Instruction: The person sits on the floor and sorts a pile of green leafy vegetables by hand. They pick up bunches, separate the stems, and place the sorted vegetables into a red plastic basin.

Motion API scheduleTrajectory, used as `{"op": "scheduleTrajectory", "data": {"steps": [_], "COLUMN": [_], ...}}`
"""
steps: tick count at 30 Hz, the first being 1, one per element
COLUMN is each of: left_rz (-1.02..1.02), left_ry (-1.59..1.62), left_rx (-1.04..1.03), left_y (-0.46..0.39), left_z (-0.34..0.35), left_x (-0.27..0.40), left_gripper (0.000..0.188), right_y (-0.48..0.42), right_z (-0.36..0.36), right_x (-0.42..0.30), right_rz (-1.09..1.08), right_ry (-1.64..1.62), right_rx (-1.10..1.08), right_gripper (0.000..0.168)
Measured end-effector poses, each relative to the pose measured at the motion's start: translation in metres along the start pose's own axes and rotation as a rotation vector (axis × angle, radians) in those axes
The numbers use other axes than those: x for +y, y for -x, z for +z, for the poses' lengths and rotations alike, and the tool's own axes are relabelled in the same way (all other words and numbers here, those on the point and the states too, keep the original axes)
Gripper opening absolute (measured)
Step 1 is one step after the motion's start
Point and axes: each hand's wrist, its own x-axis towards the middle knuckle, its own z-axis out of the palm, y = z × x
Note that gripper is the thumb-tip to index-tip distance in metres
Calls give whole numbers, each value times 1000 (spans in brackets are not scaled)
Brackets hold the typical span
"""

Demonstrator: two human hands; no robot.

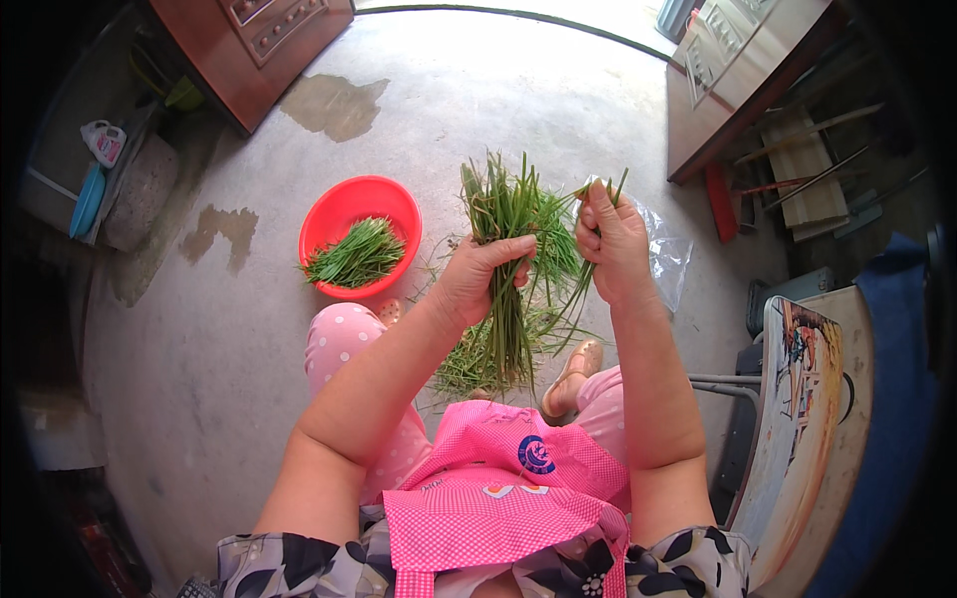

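Observation:
My left hand [490,273] grips a thick upright bunch of long green leafy stalks [508,209], which look like garlic chives. Beside it on the right, my right hand [614,232] pinches a few thin stalks [587,273] between thumb and fingers, their lower ends hanging toward the floor. Behind the bunch, more green stalks [557,247] lie on the ground, partly hidden by my hands. Below, a loose pile of trimmings [471,362] covers the concrete between my feet. To the left, a red plastic basin [406,217] holds a heap of chives [359,254].
A clear plastic bag [671,258] lies right of my right hand. A folding chair with a printed back [796,418] stands at my right. Two brown door leaves [262,52] stand open ahead. Wet patches [336,105] mark the concrete floor [194,374]. A blue basin [88,200] leans at far left.

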Motion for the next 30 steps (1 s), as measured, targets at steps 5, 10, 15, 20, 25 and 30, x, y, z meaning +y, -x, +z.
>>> {"op": "scheduleTrajectory", "data": {"steps": [5,10,15,20,25,30], "left_rz": [-3,-13,-12,132,333,223], "left_ry": [-10,-6,69,129,254,122], "left_rx": [1,-12,-90,3,-39,8], "left_y": [0,1,3,4,5,7], "left_z": [-1,1,-3,-19,-40,-23], "left_x": [-1,0,10,38,62,43], "left_gripper": [14,12,11,11,11,13], "right_y": [2,-1,-13,-13,-6,-5], "right_z": [3,-2,-30,-62,-86,-76], "right_x": [2,1,-26,-44,-48,-45], "right_rz": [12,-52,-251,-363,-389,-392], "right_ry": [76,81,-50,-102,-102,-70], "right_rx": [-35,37,197,346,455,377], "right_gripper": [20,19,21,22,21,22]}}
